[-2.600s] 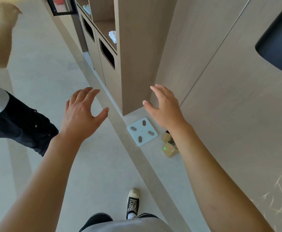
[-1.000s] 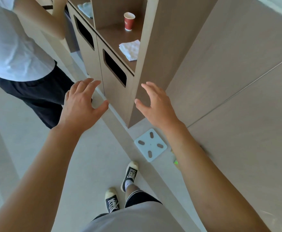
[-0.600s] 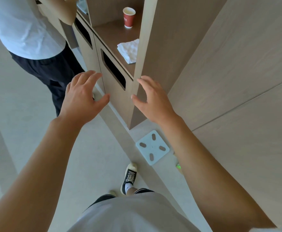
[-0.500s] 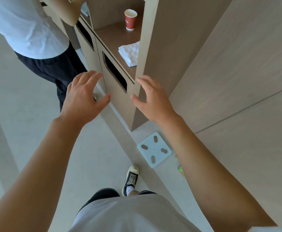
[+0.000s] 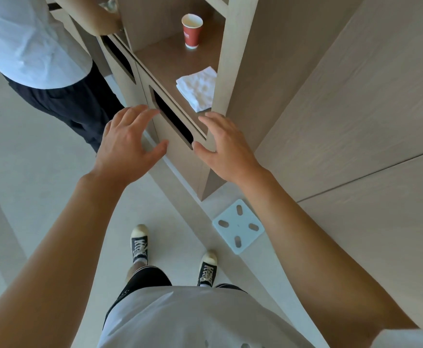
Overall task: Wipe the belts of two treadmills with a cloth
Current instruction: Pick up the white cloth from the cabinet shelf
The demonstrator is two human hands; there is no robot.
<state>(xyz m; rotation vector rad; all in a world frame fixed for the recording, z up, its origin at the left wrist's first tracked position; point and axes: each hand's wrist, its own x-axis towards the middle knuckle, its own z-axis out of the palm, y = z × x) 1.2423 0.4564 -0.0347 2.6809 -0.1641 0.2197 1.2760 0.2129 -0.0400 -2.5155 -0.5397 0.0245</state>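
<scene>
A folded white cloth (image 5: 197, 89) lies on the brown shelf of a wooden cabinet (image 5: 180, 156), partly hidden behind the cabinet's upright post. My left hand (image 5: 127, 144) hovers in front of the cabinet with fingers spread and holds nothing. My right hand (image 5: 226, 149) is raised just below the cloth, fingers relaxed and empty, close to the cabinet's front edge. No treadmill is in view.
A red paper cup (image 5: 191, 30) stands further back on the same shelf. Another person in a white shirt (image 5: 29, 46) stands at the left beside the cabinet. A pale blue square scale (image 5: 238, 226) lies on the floor by the wood-panelled wall (image 5: 356, 121).
I have walked closer to the cabinet; the cloth and cup now lie nearer and larger in view. Both hands stay raised and empty, the right one now just under the cloth.
</scene>
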